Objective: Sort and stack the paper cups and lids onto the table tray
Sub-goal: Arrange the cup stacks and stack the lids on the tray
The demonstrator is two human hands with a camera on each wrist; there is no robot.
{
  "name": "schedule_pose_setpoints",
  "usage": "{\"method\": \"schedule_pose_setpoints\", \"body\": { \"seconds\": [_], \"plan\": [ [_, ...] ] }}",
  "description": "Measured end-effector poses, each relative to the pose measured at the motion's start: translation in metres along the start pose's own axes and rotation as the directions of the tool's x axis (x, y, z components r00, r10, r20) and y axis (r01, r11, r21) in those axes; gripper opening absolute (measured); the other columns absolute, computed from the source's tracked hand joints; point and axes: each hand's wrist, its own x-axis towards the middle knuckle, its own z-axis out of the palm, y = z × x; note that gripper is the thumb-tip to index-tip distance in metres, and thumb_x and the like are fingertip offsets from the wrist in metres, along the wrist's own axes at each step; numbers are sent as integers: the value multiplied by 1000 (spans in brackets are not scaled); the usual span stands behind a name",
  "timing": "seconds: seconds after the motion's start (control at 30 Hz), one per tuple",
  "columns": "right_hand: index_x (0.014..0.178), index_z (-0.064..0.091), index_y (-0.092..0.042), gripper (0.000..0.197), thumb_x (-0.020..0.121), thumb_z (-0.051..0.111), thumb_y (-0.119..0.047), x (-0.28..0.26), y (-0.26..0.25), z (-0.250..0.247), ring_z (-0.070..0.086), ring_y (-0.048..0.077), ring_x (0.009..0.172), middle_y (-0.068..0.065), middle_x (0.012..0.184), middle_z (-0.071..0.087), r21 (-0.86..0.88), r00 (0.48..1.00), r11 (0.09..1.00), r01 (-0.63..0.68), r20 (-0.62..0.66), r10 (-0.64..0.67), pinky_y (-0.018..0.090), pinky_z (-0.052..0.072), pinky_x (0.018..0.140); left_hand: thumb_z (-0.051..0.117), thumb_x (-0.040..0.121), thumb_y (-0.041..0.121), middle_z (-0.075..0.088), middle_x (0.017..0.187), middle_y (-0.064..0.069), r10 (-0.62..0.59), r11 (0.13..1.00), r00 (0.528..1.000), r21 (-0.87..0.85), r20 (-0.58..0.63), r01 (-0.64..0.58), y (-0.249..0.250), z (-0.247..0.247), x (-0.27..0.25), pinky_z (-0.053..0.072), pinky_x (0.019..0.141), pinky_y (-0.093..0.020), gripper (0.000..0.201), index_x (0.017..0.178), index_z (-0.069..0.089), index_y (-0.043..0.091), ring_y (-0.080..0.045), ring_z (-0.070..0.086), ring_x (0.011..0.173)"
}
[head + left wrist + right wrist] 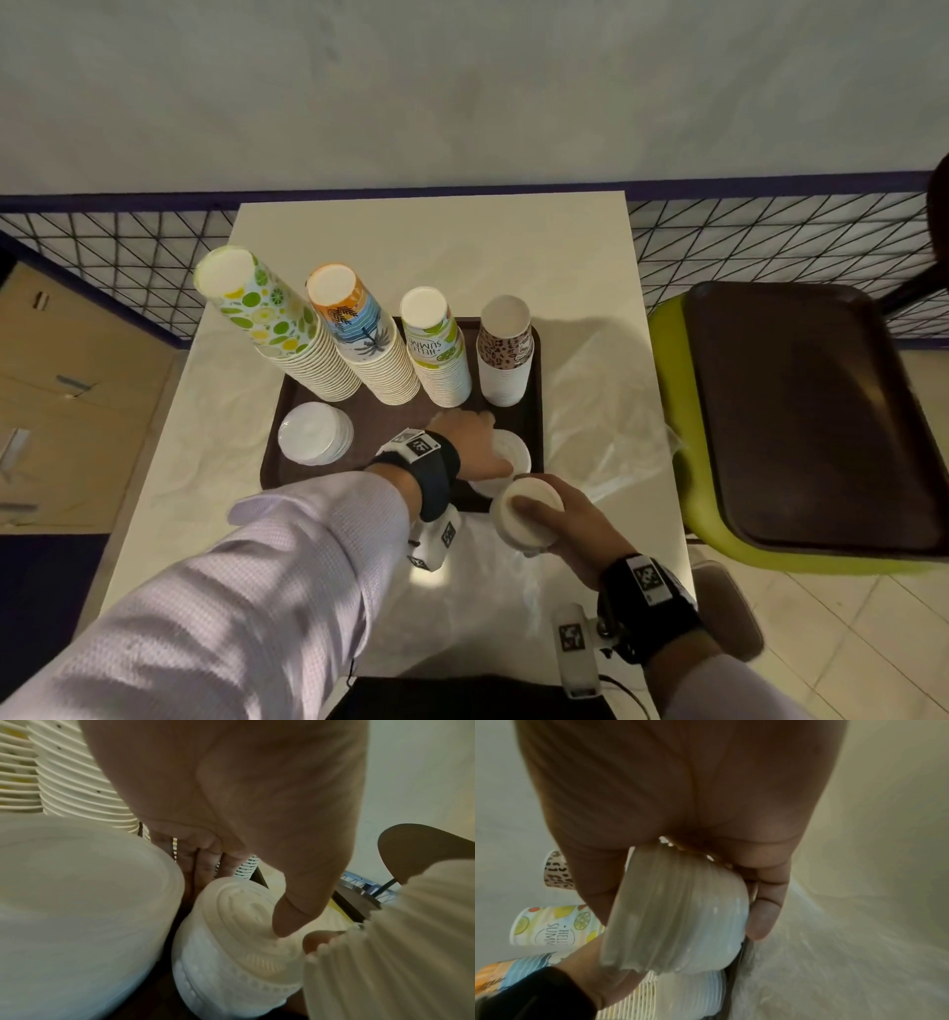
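On the tray (380,421), straight-fingered left hand (475,442) half hides white lids (517,452); right hand (570,529) clutches a lid stack (513,532).

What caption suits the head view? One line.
Left hand rests on a lid stack on the tray; right hand grips more lids near cup stacks.

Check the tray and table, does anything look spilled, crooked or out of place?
Nothing spilled or damaged. The only stray thing is clear plastic wrap lying crumpled on the table right of the tray.
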Motion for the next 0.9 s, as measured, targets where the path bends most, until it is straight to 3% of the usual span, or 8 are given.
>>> {"method": "schedule_pose_setpoints", "body": {
  "seconds": [0.1,0.27,0.43,0.63,0.77,0.9],
  "plan": [
    [120,68,-23,53,72,82,-39,0,2,-2,70,26,96,13,115,70,33,999,999,27,-19,-27,39,56,71,65,80,71,63,134,-7,-25,999,1000,-41,1,25,0,-2,0,48,104,-43,86,144,50,15,-30,60,122],
    [124,66,-22,58,72,81,-40,-4,5,-10,69,30,98,15,117,70,113,998,992,56,-20,-54,41,55,68,71,78,73,67,122,-8,-29,992,1000,-120,-3,28,4,-5,-6,51,101,-43,78,130,62,15,-29,64,112],
    [126,65,-20,64,67,82,-40,-7,3,-12,67,29,101,16,122,67,154,996,984,87,-23,-84,40,56,68,78,74,69,55,132,-10,-35,958,999,-284,28,42,11,-2,-7,50,103,-46,89,139,50,15,-30,58,120],
    [127,63,-18,66,68,81,-39,-11,-2,-15,68,26,101,17,123,66,174,994,978,113,-20,-111,40,55,68,79,74,64,58,136,-8,12,918,1000,-397,24,-2,19,-8,-8,49,105,-50,97,144,41,10,-30,59,123],
    [128,63,-20,66,68,81,-38,-14,-8,-13,66,28,105,17,125,65,152,992,980,126,-8,-126,40,56,72,83,74,58,57,125,-5,28,888,1000,-459,-13,-31,16,-16,-14,53,94,-43,90,138,40,11,-26,60,112],
    [130,62,-22,64,71,80,-38,-20,-19,-9,65,27,110,13,125,66,110,987,981,158,21,-161,40,56,83,86,78,45,57,123,-2,34,812,994,-577,-100,-86,8,-27,-30,46,80,-30,81,138,40,15,-20,58,105]
  ]
}}
